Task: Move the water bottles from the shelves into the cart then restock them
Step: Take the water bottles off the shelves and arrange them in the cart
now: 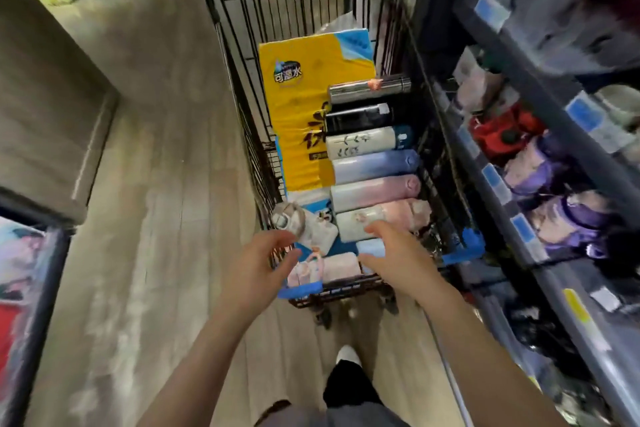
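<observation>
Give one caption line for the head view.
Both hands, left and right, reach over a cart holding a row of water bottles.

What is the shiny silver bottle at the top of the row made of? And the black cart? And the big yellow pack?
The silver bottle looks like brushed metal, probably steel: it gleams along its side. The cart seems to be thin metal wire coated black, with blue plastic corners. The yellow pack looks wrapped in glossy plastic film, as it creases and reflects light.

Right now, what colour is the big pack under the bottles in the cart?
Bright yellow, with a blue corner; the big pack shows best in the head view.
</observation>
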`<move>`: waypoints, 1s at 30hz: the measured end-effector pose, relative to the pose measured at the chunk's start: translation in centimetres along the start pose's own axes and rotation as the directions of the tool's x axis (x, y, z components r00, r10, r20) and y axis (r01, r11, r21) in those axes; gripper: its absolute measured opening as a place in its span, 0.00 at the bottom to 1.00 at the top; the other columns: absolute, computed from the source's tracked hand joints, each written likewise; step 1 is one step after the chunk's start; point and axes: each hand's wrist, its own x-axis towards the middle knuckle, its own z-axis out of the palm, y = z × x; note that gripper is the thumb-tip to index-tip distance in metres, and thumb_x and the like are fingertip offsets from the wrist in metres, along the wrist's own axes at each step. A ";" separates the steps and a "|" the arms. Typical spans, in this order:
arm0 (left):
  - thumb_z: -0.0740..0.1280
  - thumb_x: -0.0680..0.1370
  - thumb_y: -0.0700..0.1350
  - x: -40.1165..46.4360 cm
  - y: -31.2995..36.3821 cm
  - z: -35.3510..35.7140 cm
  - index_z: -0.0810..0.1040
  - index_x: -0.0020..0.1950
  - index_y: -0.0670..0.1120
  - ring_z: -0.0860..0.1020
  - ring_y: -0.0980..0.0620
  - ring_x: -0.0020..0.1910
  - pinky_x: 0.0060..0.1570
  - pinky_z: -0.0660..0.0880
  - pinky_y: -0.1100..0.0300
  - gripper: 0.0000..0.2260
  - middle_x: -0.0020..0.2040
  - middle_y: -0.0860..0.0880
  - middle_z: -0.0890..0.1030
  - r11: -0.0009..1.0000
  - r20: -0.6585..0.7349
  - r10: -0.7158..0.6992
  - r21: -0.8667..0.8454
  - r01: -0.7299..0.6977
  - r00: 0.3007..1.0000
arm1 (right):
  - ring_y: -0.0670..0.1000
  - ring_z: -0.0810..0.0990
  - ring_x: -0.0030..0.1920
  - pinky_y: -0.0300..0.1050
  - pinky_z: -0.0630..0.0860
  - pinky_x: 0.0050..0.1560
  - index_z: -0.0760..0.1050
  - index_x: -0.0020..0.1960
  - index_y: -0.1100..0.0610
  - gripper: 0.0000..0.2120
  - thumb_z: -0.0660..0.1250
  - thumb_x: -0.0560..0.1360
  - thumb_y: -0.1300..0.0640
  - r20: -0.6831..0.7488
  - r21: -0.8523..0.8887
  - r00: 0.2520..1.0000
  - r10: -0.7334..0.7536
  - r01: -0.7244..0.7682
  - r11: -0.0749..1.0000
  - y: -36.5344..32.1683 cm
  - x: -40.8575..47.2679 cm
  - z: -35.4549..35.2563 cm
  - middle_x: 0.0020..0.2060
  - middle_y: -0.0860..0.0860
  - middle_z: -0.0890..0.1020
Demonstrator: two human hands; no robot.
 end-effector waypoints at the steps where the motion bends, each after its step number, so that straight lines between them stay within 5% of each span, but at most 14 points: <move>1: 0.66 0.72 0.52 1.0 0.0 0.0 0.81 0.51 0.48 0.74 0.61 0.44 0.45 0.68 0.67 0.13 0.46 0.57 0.78 0.999 0.015 0.018 0.041 -0.018 1.000 | 0.53 0.72 0.63 0.45 0.69 0.58 0.69 0.68 0.51 0.25 0.70 0.74 0.48 0.032 -0.022 0.999 0.001 -0.001 1.000 0.1 0.9 0.1 0.65 0.51 0.73; 7: 0.73 0.72 0.50 7.8 -1.1 0.7 0.80 0.57 0.48 0.78 0.48 0.50 0.47 0.72 0.59 0.15 0.51 0.49 0.80 0.921 0.218 0.160 0.319 -0.225 0.963 | 0.53 0.71 0.65 0.45 0.69 0.60 0.67 0.69 0.51 0.29 0.71 0.71 0.48 0.261 -0.042 0.963 0.070 -0.061 0.997 0.5 4.1 2.7 0.65 0.52 0.72; 13: 0.71 0.71 0.58 17.3 -2.8 4.1 0.63 0.74 0.52 0.69 0.45 0.67 0.61 0.69 0.51 0.35 0.69 0.48 0.70 0.699 0.688 0.161 0.427 -0.574 0.708 | 0.54 0.70 0.65 0.46 0.70 0.58 0.65 0.72 0.49 0.30 0.69 0.72 0.48 0.243 -0.035 0.936 0.253 -0.252 0.967 0.4 5.6 5.5 0.66 0.51 0.71; 20: 0.67 0.71 0.65 22.6 -5.5 6.1 0.63 0.73 0.54 0.70 0.45 0.65 0.57 0.72 0.53 0.34 0.68 0.49 0.70 0.600 0.836 0.177 0.326 -0.731 0.519 | 0.56 0.70 0.64 0.49 0.70 0.59 0.66 0.70 0.52 0.24 0.65 0.76 0.49 0.035 -0.081 0.812 0.583 -0.579 0.811 -4.2 6.5 8.7 0.64 0.52 0.71; 26: 0.57 0.76 0.60 21.2 -4.9 8.6 0.68 0.66 0.51 0.73 0.44 0.61 0.57 0.70 0.50 0.22 0.64 0.47 0.74 0.572 0.862 0.136 0.334 -0.749 0.488 | 0.57 0.68 0.67 0.48 0.61 0.68 0.66 0.70 0.54 0.24 0.64 0.76 0.51 -0.137 -0.063 0.759 0.637 -0.648 0.759 -6.4 5.4 11.2 0.65 0.54 0.71; 30: 0.67 0.71 0.62 20.7 -5.4 9.6 0.60 0.71 0.51 0.71 0.44 0.64 0.58 0.70 0.48 0.34 0.66 0.48 0.70 0.507 0.934 0.002 0.307 -0.805 0.357 | 0.57 0.67 0.66 0.49 0.61 0.66 0.69 0.67 0.56 0.20 0.63 0.77 0.53 -0.126 -0.089 0.772 0.623 -0.634 0.768 -6.1 4.5 11.8 0.65 0.55 0.70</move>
